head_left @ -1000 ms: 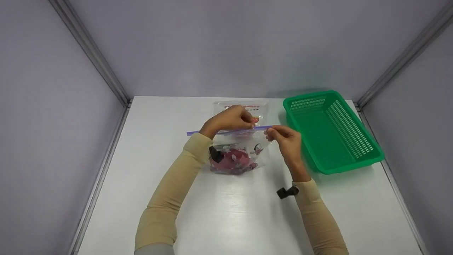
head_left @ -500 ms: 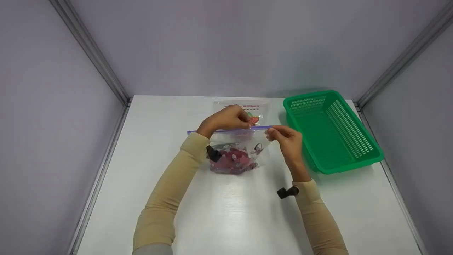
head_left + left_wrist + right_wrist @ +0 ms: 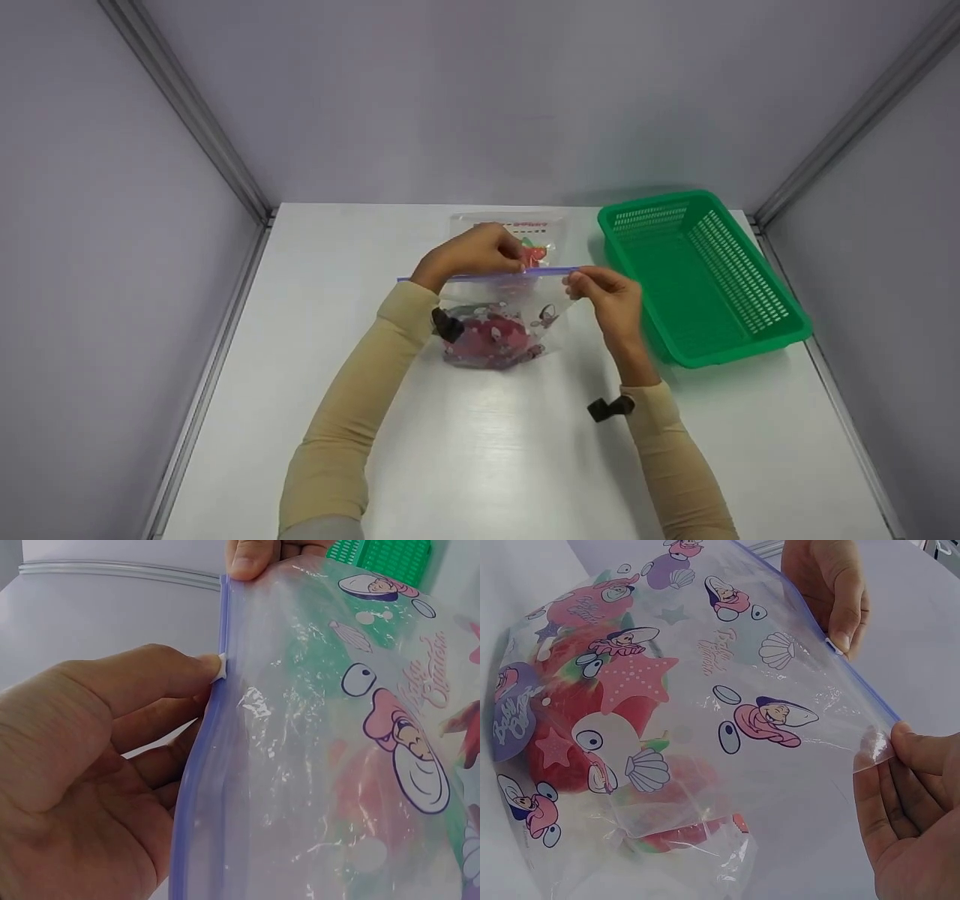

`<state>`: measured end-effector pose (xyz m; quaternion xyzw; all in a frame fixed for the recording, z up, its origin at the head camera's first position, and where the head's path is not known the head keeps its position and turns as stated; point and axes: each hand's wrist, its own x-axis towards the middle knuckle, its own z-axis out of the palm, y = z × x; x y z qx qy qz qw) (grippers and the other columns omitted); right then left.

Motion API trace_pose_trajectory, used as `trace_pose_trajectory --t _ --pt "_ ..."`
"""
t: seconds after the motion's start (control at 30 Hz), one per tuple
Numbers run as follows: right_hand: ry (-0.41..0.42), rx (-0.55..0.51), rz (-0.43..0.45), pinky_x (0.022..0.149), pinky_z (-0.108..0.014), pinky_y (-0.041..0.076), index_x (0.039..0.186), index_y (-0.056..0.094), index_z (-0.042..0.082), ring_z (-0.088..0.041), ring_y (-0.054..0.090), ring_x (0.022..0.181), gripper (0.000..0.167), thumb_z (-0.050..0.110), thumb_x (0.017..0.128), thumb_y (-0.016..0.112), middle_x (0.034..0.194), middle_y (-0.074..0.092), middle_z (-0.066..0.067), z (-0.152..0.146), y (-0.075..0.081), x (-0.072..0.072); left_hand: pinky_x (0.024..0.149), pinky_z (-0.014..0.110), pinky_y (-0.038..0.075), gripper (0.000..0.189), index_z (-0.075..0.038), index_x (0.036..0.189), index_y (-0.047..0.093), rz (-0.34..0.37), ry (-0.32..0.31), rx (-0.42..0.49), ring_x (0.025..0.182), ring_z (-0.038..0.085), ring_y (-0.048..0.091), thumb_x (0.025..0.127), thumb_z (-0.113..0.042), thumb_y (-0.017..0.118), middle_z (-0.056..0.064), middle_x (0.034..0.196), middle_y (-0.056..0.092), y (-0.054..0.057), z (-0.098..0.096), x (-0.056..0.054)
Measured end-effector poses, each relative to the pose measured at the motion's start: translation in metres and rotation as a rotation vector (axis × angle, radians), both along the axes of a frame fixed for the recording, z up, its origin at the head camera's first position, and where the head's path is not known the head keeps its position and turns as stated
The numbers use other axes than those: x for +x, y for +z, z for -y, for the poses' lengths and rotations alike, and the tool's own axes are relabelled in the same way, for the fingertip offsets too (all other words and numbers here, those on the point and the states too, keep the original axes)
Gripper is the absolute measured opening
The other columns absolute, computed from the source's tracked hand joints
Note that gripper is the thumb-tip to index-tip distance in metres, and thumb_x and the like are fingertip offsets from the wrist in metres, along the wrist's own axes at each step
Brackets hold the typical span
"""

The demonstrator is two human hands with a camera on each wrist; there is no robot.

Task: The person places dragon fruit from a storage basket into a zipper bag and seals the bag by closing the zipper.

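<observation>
A clear slider bag with cartoon prints stands on the table, red contents showing through its lower part. Along its top runs a purple zip strip. My left hand pinches the small white slider on that strip between thumb and finger. At the bag's right top corner, my right hand pinches the zip end between thumb and fingers, stretching the strip out. In the right wrist view, red and green strawberry-like shapes show through the printed plastic; their exact kind is unclear.
Behind the slider bag lies another clear bag with red lettering and a strawberry picture. A green plastic basket stands at the right of the white table. Grey panels enclose the back and sides.
My left hand has slid a little to the left along the zip strip, uncovering more of the strip and the strawberry picture behind. The right hand has stayed at the corner.
</observation>
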<state>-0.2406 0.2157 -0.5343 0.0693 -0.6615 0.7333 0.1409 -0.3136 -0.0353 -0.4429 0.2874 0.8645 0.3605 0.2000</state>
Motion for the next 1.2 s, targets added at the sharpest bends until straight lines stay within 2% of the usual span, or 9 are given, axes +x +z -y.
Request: trace_pose_trajectory --t 0.37,0.6,0.73,0.93,1.03,1.2 --pt "0.004 -0.031 -0.012 0.072 -0.028 0.064 0.102 0.075 -0.017 -0.014 0.073 0.073 0.017 -0.001 0.096 0.076 0.086 0.080 -0.004 -0.003 -0.003 -0.002 0.087 0.029 0.054 0.016 -0.006 0.106 0.081 0.027 0.030 -0.003 0.094 0.016 0.057 0.101 -0.018 0.073 0.007 0.115 0.074 0.002 0.005 0.001" --pt "0.004 -0.018 -0.007 0.072 -0.029 0.065 0.102 0.076 -0.014 -0.014 0.073 0.074 0.015 0.000 0.097 0.075 0.087 0.080 -0.005 -0.005 -0.005 -0.002 0.082 0.028 0.052 0.019 -0.005 0.107 0.081 0.011 0.034 -0.028 0.088 0.016 0.056 0.099 -0.021 0.075 0.006 0.101 0.072 0.000 0.010 0.000" --pt "0.000 -0.013 -0.001 0.073 -0.029 0.065 0.102 0.076 -0.014 -0.014 0.073 0.074 0.015 0.000 0.098 0.074 0.087 0.080 -0.005 -0.006 -0.005 -0.003 0.082 0.029 0.054 0.019 -0.005 0.108 0.081 0.009 0.025 -0.026 0.088 0.016 0.058 0.099 -0.020 0.074 0.006 0.102 0.073 0.001 0.013 0.001" --pt "-0.002 -0.012 -0.001 0.072 -0.028 0.064 0.102 0.076 -0.014 -0.014 0.073 0.074 0.014 -0.001 0.098 0.074 0.086 0.080 -0.005 -0.006 -0.004 -0.003 0.087 0.031 0.057 0.023 -0.006 0.114 0.080 0.038 0.053 -0.033 0.092 0.019 0.060 0.099 -0.023 0.075 0.009 0.107 0.073 0.001 0.018 0.001" --pt "0.002 -0.015 -0.003 0.072 -0.028 0.064 0.102 0.076 -0.015 -0.014 0.073 0.074 0.014 -0.002 0.098 0.073 0.086 0.080 -0.004 -0.006 -0.004 -0.004 0.086 0.030 0.056 0.024 -0.006 0.115 0.080 0.041 0.060 -0.036 0.091 0.018 0.060 0.099 -0.024 0.075 0.007 0.106 0.073 0.000 0.021 0.001" --pt "0.008 -0.023 -0.012 0.072 -0.029 0.064 0.102 0.075 -0.016 -0.014 0.074 0.073 0.015 -0.002 0.097 0.074 0.087 0.080 -0.005 -0.006 -0.005 -0.004 0.081 0.029 0.054 0.020 -0.006 0.110 0.080 0.029 0.038 -0.029 0.086 0.017 0.058 0.099 -0.023 0.074 0.006 0.100 0.071 0.000 0.025 0.001"
